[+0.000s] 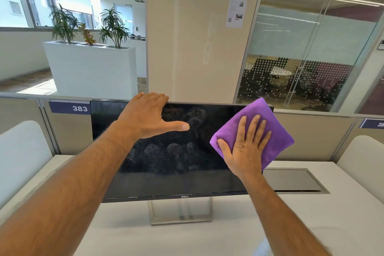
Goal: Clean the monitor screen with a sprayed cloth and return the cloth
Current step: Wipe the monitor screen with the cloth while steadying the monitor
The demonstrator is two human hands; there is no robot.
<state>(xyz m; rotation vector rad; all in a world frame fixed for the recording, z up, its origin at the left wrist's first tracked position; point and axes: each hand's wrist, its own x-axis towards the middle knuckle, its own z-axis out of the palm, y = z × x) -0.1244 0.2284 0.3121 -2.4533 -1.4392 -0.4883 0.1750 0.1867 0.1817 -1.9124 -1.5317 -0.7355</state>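
Note:
A black monitor [166, 172] on a silver stand [180, 213] faces me on the white desk, its dark screen showing dusty smudges in the middle. My left hand [145, 116] grips the monitor's top edge, fingers over the back and thumb across the screen. My right hand [246, 145] lies flat with fingers spread on a folded purple cloth [278, 137], pressing it against the screen's upper right part. The cloth hides the monitor's right edge. No spray bottle is in view.
The white desk [311, 224] has a grey cable hatch [295, 180] right of the monitor. Beige partitions [70, 131] with a "383" label stand behind. White chair backs sit at both sides. A pillar, glass wall and planter lie beyond.

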